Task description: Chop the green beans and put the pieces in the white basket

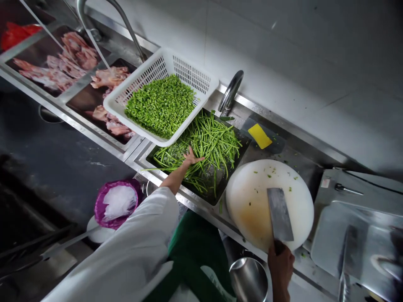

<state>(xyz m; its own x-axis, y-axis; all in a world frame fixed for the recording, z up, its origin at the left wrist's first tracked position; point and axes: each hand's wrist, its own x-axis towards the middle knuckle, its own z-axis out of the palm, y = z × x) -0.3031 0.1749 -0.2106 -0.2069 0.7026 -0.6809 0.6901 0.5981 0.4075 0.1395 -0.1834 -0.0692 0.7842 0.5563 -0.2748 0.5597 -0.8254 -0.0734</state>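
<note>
White rectangular plastic basket point(190, 71), heaped with chopped green pieces point(162, 105). Left hand point(191, 157), fingers spread apart, over long thin green stalks point(217, 136) in dark rectangular steel sink point(242, 156); contact hard to tell. Stalks lie in mixed directions, many slanting upper left to lower right. Round white chopping board point(244, 191) right of sink. Over board, rectangular grey metal cleaver point(280, 214), broad face up, long axis pointing away from person, far end slightly left. Right hand point(281, 264) clamped on its dark handle, near end.
</note>
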